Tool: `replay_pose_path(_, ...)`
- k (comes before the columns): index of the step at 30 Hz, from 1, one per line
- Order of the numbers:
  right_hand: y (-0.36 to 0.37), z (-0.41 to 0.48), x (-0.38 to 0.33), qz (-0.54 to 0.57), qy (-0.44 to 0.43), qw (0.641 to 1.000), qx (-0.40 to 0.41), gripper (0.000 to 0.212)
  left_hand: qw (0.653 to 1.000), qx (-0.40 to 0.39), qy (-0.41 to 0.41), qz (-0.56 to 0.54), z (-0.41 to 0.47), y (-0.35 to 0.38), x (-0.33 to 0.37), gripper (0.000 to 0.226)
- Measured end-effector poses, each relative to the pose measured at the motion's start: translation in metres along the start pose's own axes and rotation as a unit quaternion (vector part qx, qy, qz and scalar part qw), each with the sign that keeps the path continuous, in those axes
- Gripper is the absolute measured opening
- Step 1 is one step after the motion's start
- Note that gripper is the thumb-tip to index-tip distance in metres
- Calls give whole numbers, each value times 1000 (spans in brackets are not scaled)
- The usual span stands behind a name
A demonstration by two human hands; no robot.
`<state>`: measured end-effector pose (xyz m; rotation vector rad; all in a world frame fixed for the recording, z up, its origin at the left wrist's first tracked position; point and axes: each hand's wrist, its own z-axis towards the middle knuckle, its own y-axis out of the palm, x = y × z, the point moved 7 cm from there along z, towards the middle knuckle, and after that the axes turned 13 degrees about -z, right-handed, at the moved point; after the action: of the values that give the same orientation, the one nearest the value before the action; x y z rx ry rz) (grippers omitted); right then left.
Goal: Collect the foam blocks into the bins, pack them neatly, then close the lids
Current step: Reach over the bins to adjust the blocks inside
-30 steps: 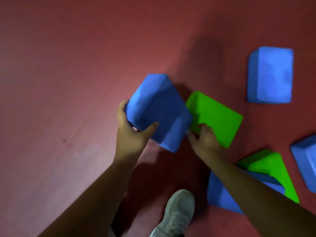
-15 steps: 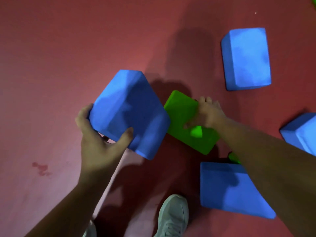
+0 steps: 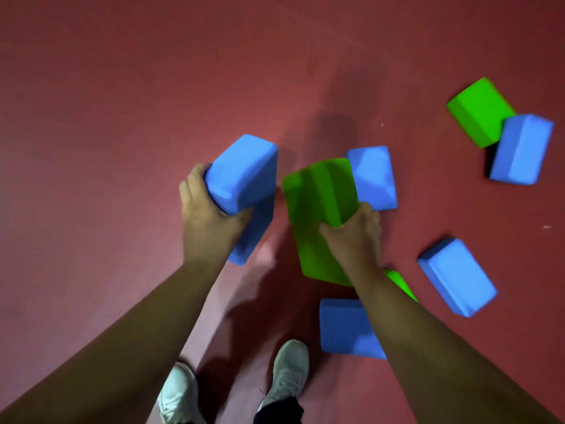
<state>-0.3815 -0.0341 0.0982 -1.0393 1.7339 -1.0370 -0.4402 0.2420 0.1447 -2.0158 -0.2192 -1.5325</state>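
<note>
Foam blocks, matte blue and green bricks with softly rounded edges, crowd the right half of a red floor (image 3: 122, 123). To the left and ahead, plain floor runs to the frame's border. The left hand (image 3: 211, 218) holds a near blue block (image 3: 244, 172) by its end, with the fingers (image 3: 197, 179) curled behind and the thumb across the front. A narrow gap away, the right hand (image 3: 357, 240) grips a tilted green block (image 3: 318, 203), its fingers wrapped over one corner. Whether its low end touches the floor I cannot tell.

A second blue block (image 3: 374, 175) lies close behind the green one. A third blue block (image 3: 342, 327) sits under the right forearm beside pale shoes (image 3: 289, 365). A fourth blue block (image 3: 457, 276) lies apart, further right. At the far right a far green block (image 3: 480, 111) touches a fifth blue block (image 3: 522, 149).
</note>
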Motion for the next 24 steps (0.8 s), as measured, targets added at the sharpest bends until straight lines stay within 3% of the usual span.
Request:
replay_pose_path(6,-220,-75,-58,43,12,995,88,73,998,-22,46,-44,-28,-46,203,87)
replay_pose_path(13,-418,-224,-70,34,39,984,169,68,989,-65,104,-80,-102,-124,371,87)
replay_pose_path(17,-485,-322,-45,71,118,963,230,70,971,-139,153,-118,-150,-153,443,89)
replay_pose_path(24,-526,-498,24,127,274,904,302,67,918,-264,266,-129,-251,-178,520,86)
